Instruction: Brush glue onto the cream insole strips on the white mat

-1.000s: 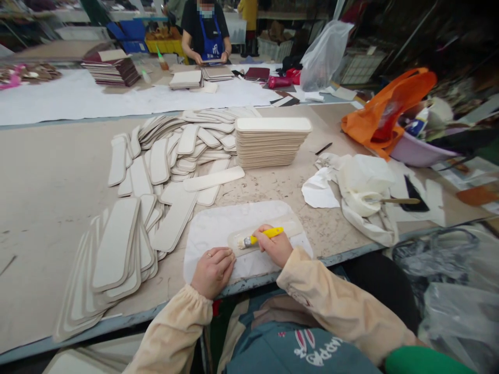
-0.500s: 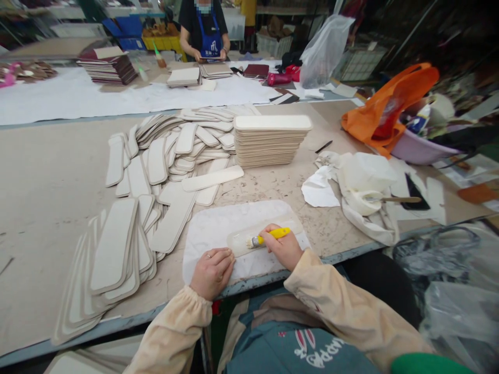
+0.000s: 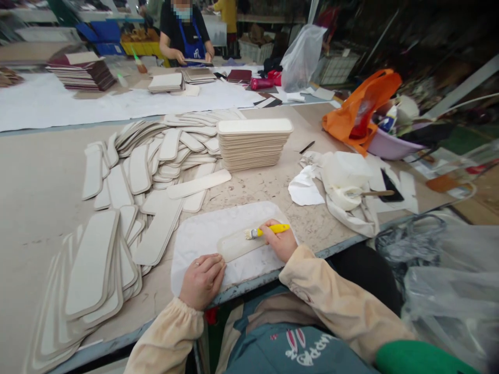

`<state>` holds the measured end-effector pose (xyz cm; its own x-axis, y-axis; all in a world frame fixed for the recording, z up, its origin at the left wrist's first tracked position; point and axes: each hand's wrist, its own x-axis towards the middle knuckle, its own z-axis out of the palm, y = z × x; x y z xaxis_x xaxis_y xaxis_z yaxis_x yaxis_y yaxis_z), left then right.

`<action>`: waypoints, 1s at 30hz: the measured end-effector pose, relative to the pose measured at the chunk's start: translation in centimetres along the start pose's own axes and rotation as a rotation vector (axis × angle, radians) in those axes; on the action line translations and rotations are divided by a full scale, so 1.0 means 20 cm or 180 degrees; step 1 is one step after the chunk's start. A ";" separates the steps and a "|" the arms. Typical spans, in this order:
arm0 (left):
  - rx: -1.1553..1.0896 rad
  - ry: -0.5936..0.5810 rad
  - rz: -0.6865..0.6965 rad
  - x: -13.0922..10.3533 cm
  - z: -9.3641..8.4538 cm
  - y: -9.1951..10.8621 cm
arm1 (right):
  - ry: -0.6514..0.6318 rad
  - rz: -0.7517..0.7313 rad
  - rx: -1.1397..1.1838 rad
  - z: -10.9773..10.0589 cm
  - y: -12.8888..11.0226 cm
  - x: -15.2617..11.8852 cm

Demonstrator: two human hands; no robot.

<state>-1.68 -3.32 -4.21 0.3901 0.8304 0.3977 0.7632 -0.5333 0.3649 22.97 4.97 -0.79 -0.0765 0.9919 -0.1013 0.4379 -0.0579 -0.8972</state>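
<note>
My right hand (image 3: pixel 281 241) is closed around the yellow handle of a paintbrush (image 3: pixel 255 233). The pale bristles touch or hover just over a long, round-cornered off-white panel (image 3: pixel 236 246), whose right part is hidden by the hand. At the panel's near left end, the closed fingers of my left hand (image 3: pixel 203 278) press on its edge. Under the panel lies a white sheet (image 3: pixel 195 228) at the table's front edge. Similar loose panels (image 3: pixel 91 265) spread in overlapping heaps to the left. Behind the sheet stands a neat stack of panels (image 3: pixel 253 145).
On the right are a cloth-wrapped white tub (image 3: pixel 346 174) with a wooden-handled tool (image 3: pixel 376 193), crumpled white paper (image 3: pixel 306 187), and a lilac basin (image 3: pixel 393 144) with an orange bag (image 3: pixel 360 111). Across the table, a co-worker (image 3: pixel 187 36) in a blue apron holds a flat piece.
The view has shifted slightly to the right. The brush has moved a little up and to the right along the panel, and its handle lies flatter. My left hand stays at the panel's end.
</note>
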 end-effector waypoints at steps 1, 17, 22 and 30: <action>-0.0002 0.0007 0.0021 0.00 0.00 0.00 | 0.0111 -0.0007 -0.0027 -0.03 0.00 -0.02; 0.0071 0.0101 0.0194 0.01 0.01 -0.02 | 0.0214 0.0161 -0.0268 -0.25 0.11 -0.05; 0.0086 0.0124 0.0196 0.00 0.01 -0.02 | 0.0566 -0.0166 -0.1055 -0.43 0.13 -0.06; 0.0078 0.0121 0.0257 0.01 0.01 -0.02 | -0.0274 -0.1054 -0.3110 -0.16 0.04 -0.19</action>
<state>-1.86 -2.85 -4.47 0.4312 0.7780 0.4569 0.7426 -0.5937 0.3099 26.40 1.48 0.28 -0.3725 0.9278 0.0222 0.9164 0.3715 -0.1492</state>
